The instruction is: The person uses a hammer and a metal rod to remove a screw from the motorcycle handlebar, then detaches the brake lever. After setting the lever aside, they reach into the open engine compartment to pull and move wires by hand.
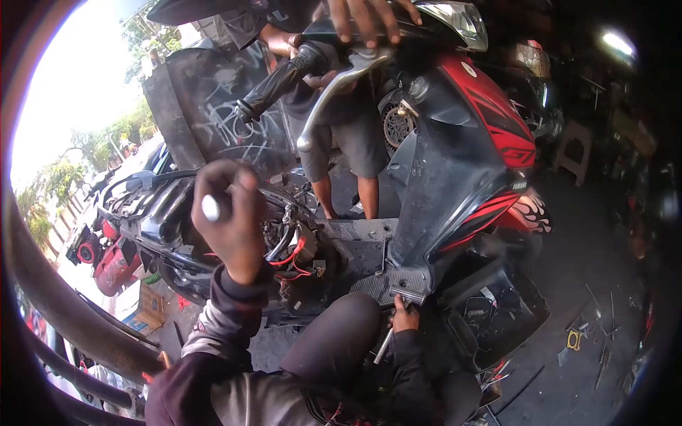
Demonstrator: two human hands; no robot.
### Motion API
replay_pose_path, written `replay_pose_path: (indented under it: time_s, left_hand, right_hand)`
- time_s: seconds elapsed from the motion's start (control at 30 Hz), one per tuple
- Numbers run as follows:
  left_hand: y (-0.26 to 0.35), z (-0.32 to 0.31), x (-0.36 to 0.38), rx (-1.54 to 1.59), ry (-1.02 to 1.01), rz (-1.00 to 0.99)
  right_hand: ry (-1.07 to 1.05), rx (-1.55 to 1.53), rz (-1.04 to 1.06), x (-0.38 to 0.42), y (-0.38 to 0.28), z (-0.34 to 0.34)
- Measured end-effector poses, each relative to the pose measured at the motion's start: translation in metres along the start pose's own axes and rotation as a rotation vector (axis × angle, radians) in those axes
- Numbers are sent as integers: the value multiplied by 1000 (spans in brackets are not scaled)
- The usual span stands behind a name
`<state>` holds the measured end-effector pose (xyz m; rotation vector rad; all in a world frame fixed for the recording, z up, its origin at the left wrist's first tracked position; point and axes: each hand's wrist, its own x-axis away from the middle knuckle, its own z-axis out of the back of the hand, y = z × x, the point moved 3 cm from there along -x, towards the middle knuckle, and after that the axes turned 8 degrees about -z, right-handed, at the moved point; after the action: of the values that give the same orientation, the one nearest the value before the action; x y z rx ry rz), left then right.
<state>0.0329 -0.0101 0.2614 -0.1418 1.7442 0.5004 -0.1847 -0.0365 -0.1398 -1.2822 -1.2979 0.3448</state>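
My left hand point(231, 220) is raised over the opened rear body of the scooter, its fingers curled. A pale, rounded end of something shows in it; the rest is hidden, so its kind cannot be told. Low at the scooter's footboard point(408, 282), my right hand point(406, 316) is closed round a metal rod point(383, 346), whose shiny lower end points down towards my knee. The fingertips are close to the footboard's edge. The red and black front panel point(490, 113) rises to the right. Exposed red wires point(293, 255) lie right of my left wrist.
Another person's hand point(366, 21) rests by the handlebar, above the brake lever point(334, 92). That person stands beyond the scooter. A black plastic panel point(497, 312) lies on the floor at right, with scattered tools and a yellow gasket point(573, 339). A cardboard box point(145, 309) is at left.
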Motion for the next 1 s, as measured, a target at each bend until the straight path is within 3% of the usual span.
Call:
replay_pose_path:
  time_s: [0.03, 0.07, 0.1, 0.13, 0.17, 0.23, 0.33, 0.43, 0.5, 0.6, 0.67, 0.7, 0.87, 1.0]
  left_hand:
    - [16, -3, 4, -152, -139, -158]
    - [36, -17, 9, 100, -401, -429]
    - [54, -31, 10, 121, -742, -507]
    - [64, -45, 17, 257, -949, -523]
    - [69, -59, 26, 329, -1016, -657]
    - [84, -84, 33, 365, -1053, -877]
    - [101, -112, 27, 372, -1039, -999]
    - [107, -136, 10, 324, -929, -1011]
    - [98, -147, -5, 308, -897, -1016]
    - [89, -155, -25, 181, -929, -1012]
    - [77, -163, -33, 52, -873, -1105]
    - [71, -168, -38, 139, -841, -1128]
    - [52, -174, -45, 220, -928, -1108]
    - [63, -165, -41, 73, -1021, -1159]
  right_hand:
    - [-19, -37, -20, 0, 1, 0]
    - [-24, -28, -21, 1, 0, -1]
    - [-27, -47, -31, 1, -3, -3]
    - [-29, -65, -41, 2, -3, -2]
    - [-35, -67, -40, 0, -5, -2]
    - [-44, -65, -40, -9, 1, 0]
    - [-61, -51, -42, -27, 12, 4]
    - [-85, -27, -36, -38, 17, 4]
    - [-105, -41, 25, -1, -7, -6]
    - [-63, -26, -24, 4, -11, -6]
    - [-58, -21, -17, 1, -10, -8]
    - [-59, -12, -13, -2, -8, -8]
    - [-67, 11, -9, -6, -6, -9]
    - [-36, 62, -21, -3, -11, -9]
